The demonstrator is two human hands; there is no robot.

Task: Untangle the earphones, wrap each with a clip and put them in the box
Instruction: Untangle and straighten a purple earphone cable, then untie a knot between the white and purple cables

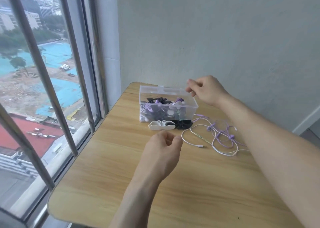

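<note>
A clear plastic box (195, 106) stands at the table's far side, its hinged lid (162, 89) raised at the back. Several wound purple, white and black earphones lie inside. My right hand (207, 90) reaches over the box and pinches the lid's right corner. In front of the box lie a white clip (161, 125) and a black clip (183, 123), side by side. To their right a white earphone and a purple earphone lie tangled together (223, 138) on the table. My left hand (163, 151) hovers just before the clips, fingers loosely curled, holding nothing.
The wooden table (121, 184) stands in a corner, with a barred window (52, 97) along its left edge and a pale wall (207, 37) behind it. The white earphone's plug (201, 146) points toward the table's middle.
</note>
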